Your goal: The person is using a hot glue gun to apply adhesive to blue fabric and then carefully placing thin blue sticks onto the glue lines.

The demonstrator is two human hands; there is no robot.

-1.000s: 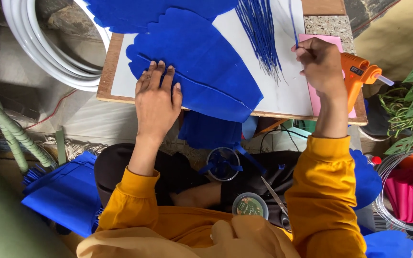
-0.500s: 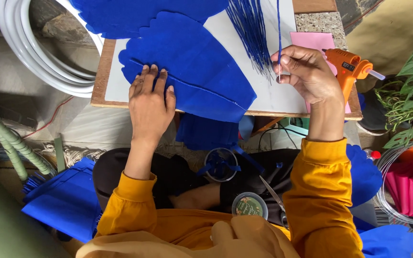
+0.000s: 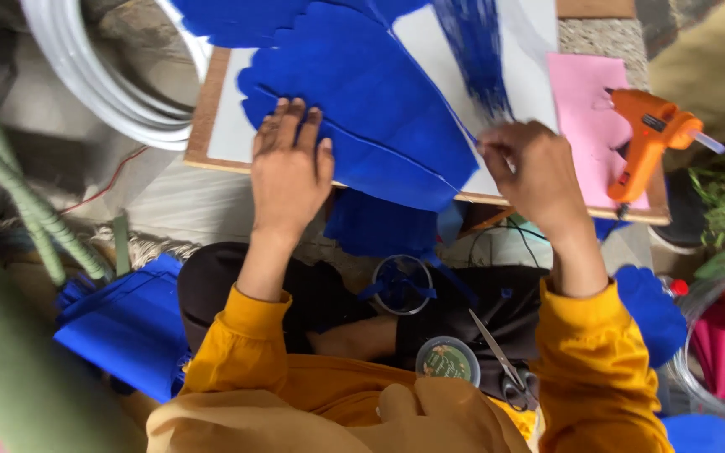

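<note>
Left hand [image 3: 289, 172] flat on blue felt piece [image 3: 362, 101]

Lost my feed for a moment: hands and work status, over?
Left hand flat on blue felt. Right hand at felt's edge, grip unclear. Glue gun lies right, apart.

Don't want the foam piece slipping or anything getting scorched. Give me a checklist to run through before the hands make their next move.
1. Left hand flat on the blue foam petal: ok.
2. Petal supported by the board: not ok, its lower edge overhangs the front.
3. Right hand pinching something at the petal's right edge: cannot tell, the fingers are blurred.
4. Orange glue gun apart from both hands, resting on the pink sheet: ok.
5. Scissors out of the way on the lap: ok.
</note>
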